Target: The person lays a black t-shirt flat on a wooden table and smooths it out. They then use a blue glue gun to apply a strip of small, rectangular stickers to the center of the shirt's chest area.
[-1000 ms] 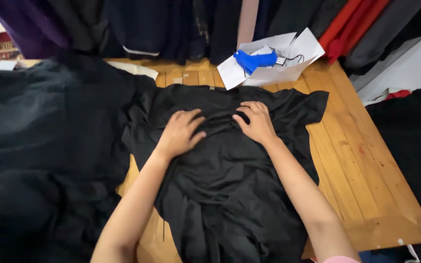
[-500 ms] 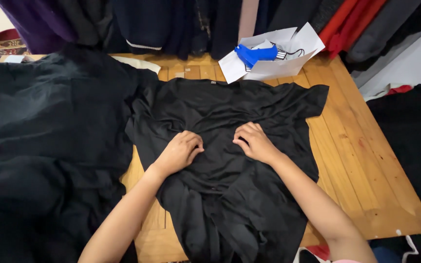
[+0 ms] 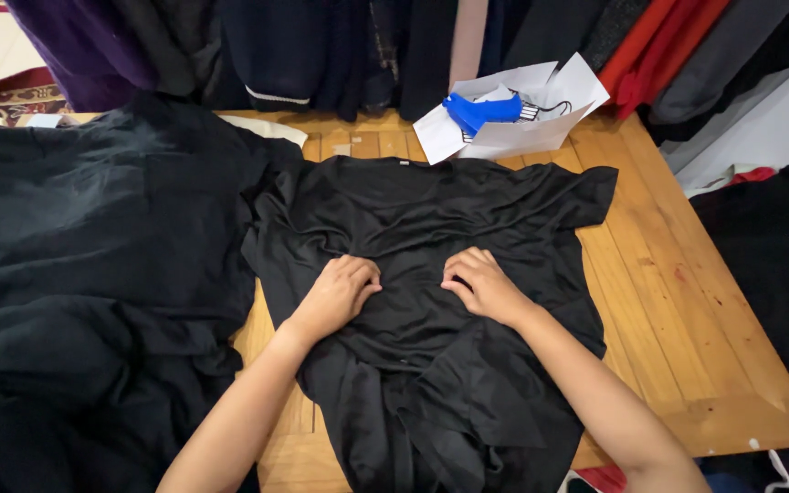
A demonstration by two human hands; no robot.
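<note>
Both hands slid nearer, left hand, right hand, crumpled black garment

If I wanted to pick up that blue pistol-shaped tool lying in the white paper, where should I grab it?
Probably by the thick body of the blue pistol-shaped plastic tool, coming from above: it lies flat on the open white paper, its top side exposed. A thin dark cord trails from its right end, so avoid that side.

One camera sits on the person's head. It looks down, close, at the wooden table, with the hanging clothes at the far edge.
</note>
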